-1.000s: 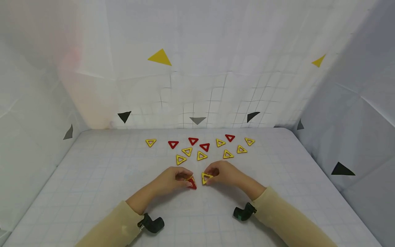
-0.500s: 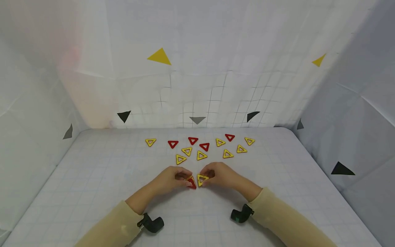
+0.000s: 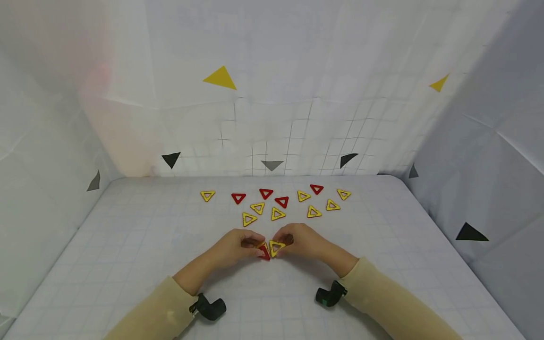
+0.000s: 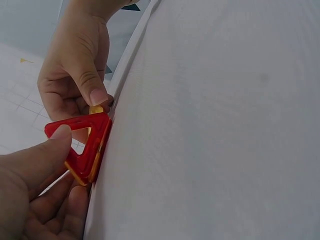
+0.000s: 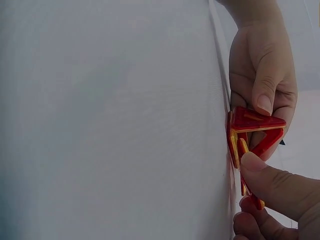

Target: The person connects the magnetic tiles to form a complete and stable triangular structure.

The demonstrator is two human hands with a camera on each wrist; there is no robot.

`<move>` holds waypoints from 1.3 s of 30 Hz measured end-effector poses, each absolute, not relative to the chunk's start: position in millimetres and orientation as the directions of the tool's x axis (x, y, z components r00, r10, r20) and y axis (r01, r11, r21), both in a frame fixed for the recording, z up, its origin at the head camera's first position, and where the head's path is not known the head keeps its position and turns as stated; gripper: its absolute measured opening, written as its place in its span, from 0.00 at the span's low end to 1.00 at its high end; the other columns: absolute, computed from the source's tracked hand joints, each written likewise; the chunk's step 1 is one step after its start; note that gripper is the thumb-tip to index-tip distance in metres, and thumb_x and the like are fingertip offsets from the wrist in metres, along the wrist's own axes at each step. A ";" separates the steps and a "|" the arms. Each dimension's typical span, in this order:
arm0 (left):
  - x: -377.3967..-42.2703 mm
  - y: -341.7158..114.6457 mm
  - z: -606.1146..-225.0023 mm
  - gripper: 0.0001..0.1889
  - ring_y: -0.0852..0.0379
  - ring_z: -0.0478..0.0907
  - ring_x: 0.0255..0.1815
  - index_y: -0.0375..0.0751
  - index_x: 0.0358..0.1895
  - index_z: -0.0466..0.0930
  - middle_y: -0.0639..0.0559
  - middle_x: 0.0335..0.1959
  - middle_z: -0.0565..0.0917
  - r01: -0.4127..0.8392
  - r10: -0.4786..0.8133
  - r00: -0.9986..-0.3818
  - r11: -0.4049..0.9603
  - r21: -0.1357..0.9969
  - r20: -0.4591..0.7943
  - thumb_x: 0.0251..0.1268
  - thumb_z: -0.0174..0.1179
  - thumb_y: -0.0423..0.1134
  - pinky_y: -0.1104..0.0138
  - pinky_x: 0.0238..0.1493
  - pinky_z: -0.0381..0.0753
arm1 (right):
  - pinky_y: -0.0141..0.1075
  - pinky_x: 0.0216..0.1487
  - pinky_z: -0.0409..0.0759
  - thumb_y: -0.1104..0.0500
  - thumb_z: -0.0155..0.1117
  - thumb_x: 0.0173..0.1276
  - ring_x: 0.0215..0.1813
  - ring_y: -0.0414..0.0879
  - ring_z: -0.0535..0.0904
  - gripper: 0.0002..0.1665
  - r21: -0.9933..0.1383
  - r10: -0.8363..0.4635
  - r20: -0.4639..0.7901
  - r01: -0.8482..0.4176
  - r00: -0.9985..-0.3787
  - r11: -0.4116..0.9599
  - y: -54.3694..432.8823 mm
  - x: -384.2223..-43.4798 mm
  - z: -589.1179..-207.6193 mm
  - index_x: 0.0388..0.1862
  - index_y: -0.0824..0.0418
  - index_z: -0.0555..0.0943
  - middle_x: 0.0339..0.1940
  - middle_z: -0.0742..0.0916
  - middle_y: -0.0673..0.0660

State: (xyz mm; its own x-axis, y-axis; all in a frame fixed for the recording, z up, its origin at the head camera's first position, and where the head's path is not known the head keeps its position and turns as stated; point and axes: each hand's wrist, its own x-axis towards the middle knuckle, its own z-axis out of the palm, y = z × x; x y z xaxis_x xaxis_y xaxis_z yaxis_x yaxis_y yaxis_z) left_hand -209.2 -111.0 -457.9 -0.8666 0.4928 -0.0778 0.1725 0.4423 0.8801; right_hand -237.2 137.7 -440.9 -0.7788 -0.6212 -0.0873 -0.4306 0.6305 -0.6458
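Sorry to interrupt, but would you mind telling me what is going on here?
A person is bringing two pieces close together. The left hand pinches a red triangle piece, and the right hand holds a yellow triangle right beside it; I cannot tell whether they touch. Beyond the hands, four more red triangles and eight yellow ones lie spread on the white table.

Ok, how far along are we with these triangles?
Done: the red-and-yellow plastic triangle cluster pinched in the left hand looks joined. In hand: the right hand holds a yellow plastic triangle beside it; contact is unclear. Possibly remaining: eight loose yellow plastic triangles and four red ones lie beyond the hands.
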 end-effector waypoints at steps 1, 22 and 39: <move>-209.3 -110.9 -457.4 0.16 0.60 0.82 0.47 0.41 0.54 0.84 0.55 0.48 0.86 0.171 0.494 -0.866 0.442 0.881 -0.079 0.64 0.69 0.36 0.66 0.52 0.80 | 0.35 0.45 0.79 0.57 0.79 0.57 0.39 0.38 0.79 0.17 -0.644 -0.622 -0.088 -0.432 -0.778 0.631 137.3 -237.3 -441.0 0.46 0.53 0.87 0.38 0.86 0.42; -207.5 -108.5 -457.0 0.14 0.58 0.82 0.46 0.40 0.51 0.85 0.53 0.44 0.86 0.191 0.497 -0.867 0.408 0.893 -0.042 0.63 0.69 0.36 0.65 0.51 0.80 | 0.35 0.41 0.78 0.57 0.80 0.56 0.38 0.40 0.78 0.16 -0.660 -0.624 -0.081 -0.427 -0.777 0.618 133.0 -237.2 -442.6 0.44 0.54 0.87 0.37 0.86 0.44; -208.4 -109.7 -458.9 0.13 0.60 0.81 0.45 0.41 0.52 0.84 0.56 0.43 0.86 0.196 0.493 -0.868 0.442 0.875 -0.054 0.66 0.67 0.36 0.68 0.50 0.79 | 0.35 0.39 0.79 0.55 0.79 0.57 0.36 0.40 0.78 0.15 -0.665 -0.623 -0.101 -0.413 -0.776 0.622 133.5 -238.2 -444.3 0.43 0.52 0.87 0.33 0.85 0.40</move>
State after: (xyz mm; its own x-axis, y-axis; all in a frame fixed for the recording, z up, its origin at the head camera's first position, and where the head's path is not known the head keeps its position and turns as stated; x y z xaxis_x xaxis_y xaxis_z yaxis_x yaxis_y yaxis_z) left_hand -208.4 -109.7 -458.9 -0.8683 0.4930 -0.0544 0.1960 0.4419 0.8754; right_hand -238.2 133.5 -444.3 -0.7757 -0.6231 -0.1006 -0.4132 0.6219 -0.6652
